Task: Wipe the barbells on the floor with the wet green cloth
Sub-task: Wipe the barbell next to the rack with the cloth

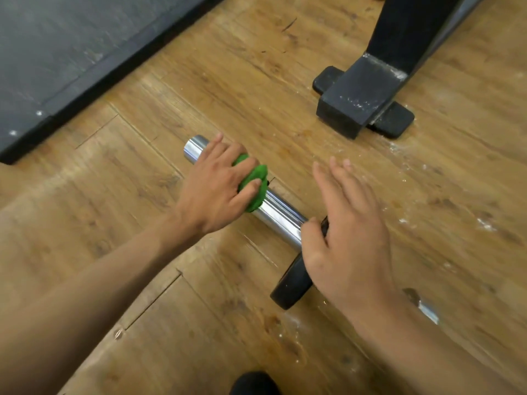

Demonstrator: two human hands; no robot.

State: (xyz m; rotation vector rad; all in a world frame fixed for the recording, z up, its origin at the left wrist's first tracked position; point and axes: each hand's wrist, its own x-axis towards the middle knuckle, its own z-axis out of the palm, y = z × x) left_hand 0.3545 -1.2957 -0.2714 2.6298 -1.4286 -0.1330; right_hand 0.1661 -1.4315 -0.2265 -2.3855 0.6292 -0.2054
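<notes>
A chrome barbell sleeve [281,216] lies on the wooden floor, running from the upper left to the lower right. A black weight plate [291,283] sits on it near its inner end. My left hand [216,189] grips the green cloth [256,185], wrapped around the sleeve close to its free end. My right hand [345,238] rests flat on top of the black plate, fingers straight and pointing away from me. More of the bar [427,309] shows beyond my right wrist.
A black metal equipment foot [359,95] on a rubber pad stands at the upper right. A dark rubber mat [57,52] with a raised edge fills the upper left. White dust specks dot the floor at the right. A dark shoe tip [253,383] shows at the bottom.
</notes>
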